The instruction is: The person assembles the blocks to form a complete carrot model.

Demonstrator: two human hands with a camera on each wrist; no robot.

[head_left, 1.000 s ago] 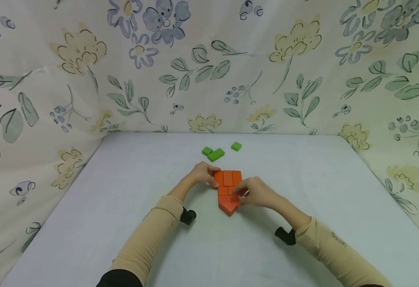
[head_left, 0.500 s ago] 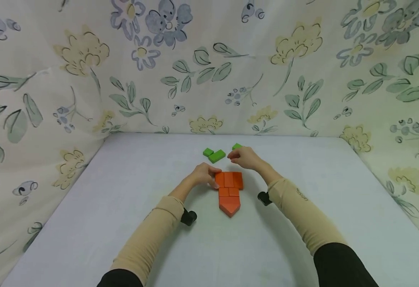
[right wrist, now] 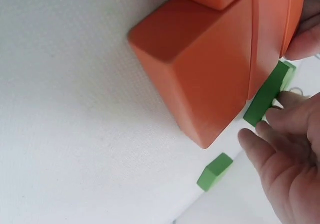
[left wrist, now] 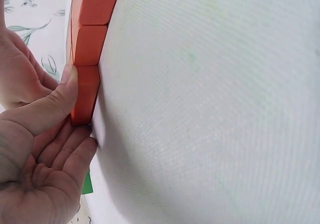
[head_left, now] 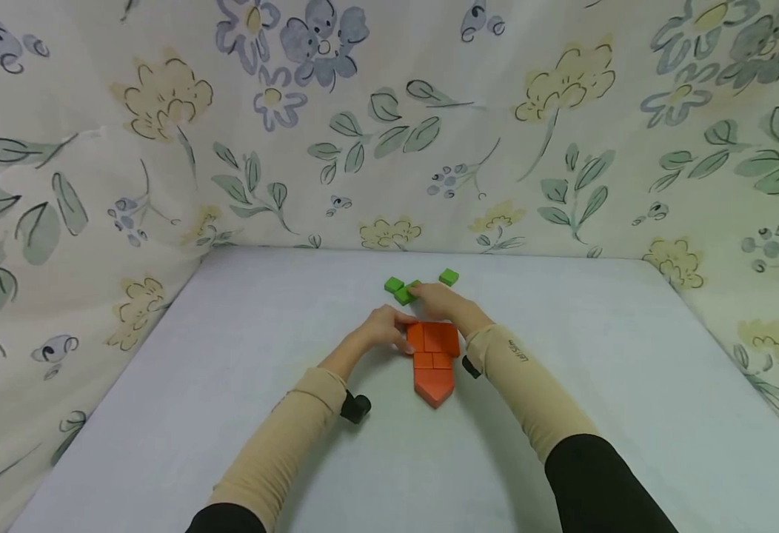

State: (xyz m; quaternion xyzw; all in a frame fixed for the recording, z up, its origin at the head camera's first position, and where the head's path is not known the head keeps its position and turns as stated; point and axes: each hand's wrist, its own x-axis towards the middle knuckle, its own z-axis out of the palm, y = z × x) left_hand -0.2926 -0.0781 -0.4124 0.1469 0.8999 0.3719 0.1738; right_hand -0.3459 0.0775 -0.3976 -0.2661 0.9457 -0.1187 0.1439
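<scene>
Several orange wooden blocks [head_left: 433,360] lie flush together in a shape with a wide top and a pointed near end. At its upper left corner, my left hand [head_left: 384,327] grips an orange block [left wrist: 87,93], thumb on its side and fingers at its far end. My right hand [head_left: 444,302] reaches past the top of the shape, its fingertips on the longer green block [right wrist: 264,97]. That block lies flat behind the orange shape, partly covered by the fingers in the head view.
A small green block [head_left: 394,284] sits just left of the longer one, and another small green block [head_left: 449,277] lies farther right. White cloth covers the table [head_left: 229,355]. A flowered curtain [head_left: 389,148] hangs behind.
My right hand has left the lower right of the orange shape, moved away toward the far green blocks, then left onto the longer one. My left hand stays at its corner.
</scene>
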